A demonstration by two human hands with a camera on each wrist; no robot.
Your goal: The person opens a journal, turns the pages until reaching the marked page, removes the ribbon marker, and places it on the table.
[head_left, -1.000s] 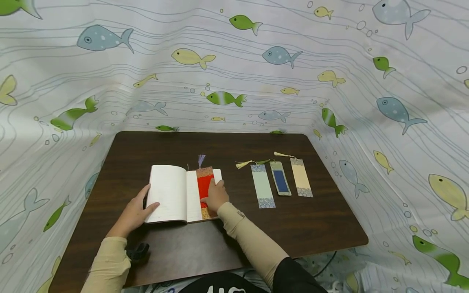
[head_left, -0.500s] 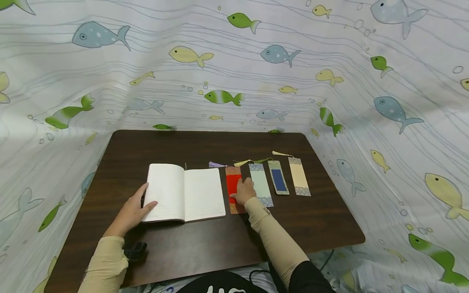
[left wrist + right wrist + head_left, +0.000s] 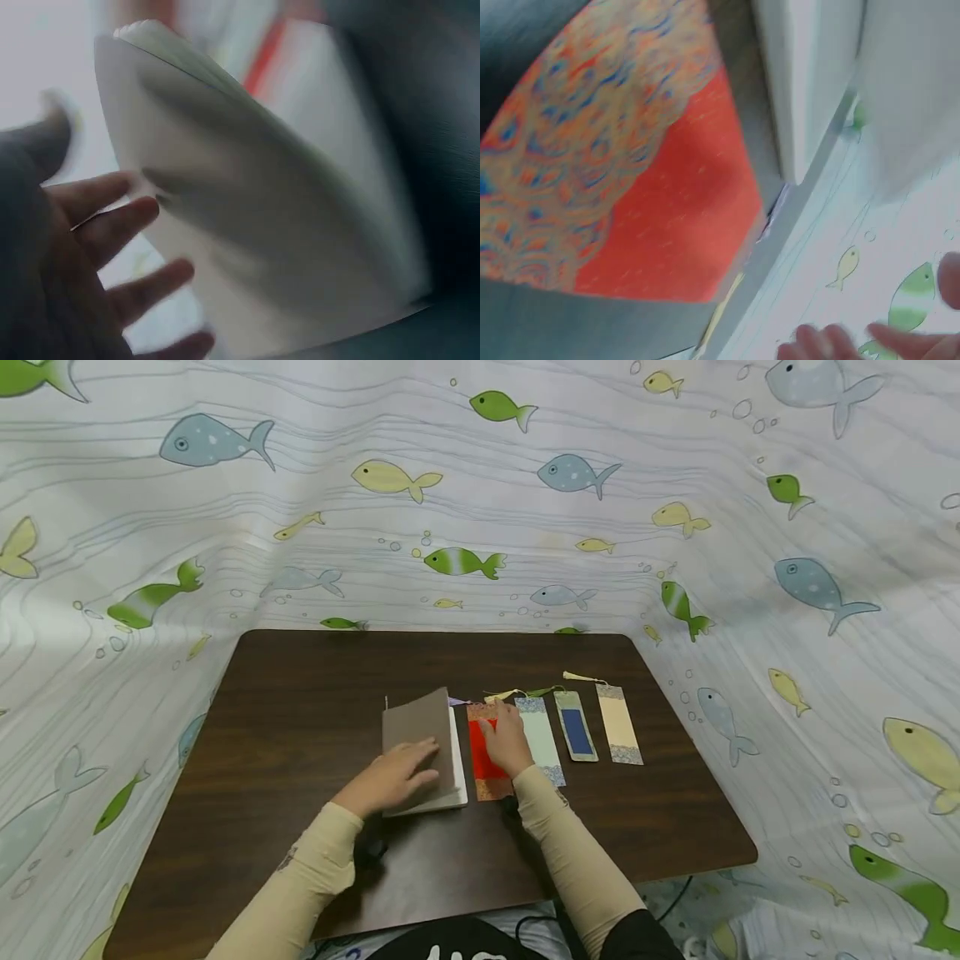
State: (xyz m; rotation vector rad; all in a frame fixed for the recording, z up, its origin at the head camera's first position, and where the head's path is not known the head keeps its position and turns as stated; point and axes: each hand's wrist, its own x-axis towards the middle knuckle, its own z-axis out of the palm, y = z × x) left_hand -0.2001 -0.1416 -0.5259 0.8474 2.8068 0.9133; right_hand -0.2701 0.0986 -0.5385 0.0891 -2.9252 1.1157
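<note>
In the head view my left hand [image 3: 393, 775] is at the grey-brown cover [image 3: 422, 727] of a notebook, which leans over the white pages [image 3: 455, 768]. The left wrist view has its fingers [image 3: 154, 289] spread and nearly straight against the cover [image 3: 247, 232]; the frame is blurred, so contact is hard to judge. My right hand [image 3: 507, 739] is above a red bookmark [image 3: 482, 760] with patterned ends and a purple tassel. From the right wrist, the bookmark [image 3: 682, 210] lies flat, and the loosely bent fingers [image 3: 821, 343] hold nothing visible.
Right of the red bookmark lie a pale green bookmark [image 3: 542, 745], a blue-centred bookmark [image 3: 576, 729] and a cream bookmark [image 3: 618, 722], all tasselled. They rest on a dark brown table [image 3: 315, 710]. A fish-patterned curtain [image 3: 480, 485] surrounds it.
The red bookmark went from the open notebook's right page to the table, beside the pale green one. My right hand then let go. My left hand swung the notebook's left side over rightward.
</note>
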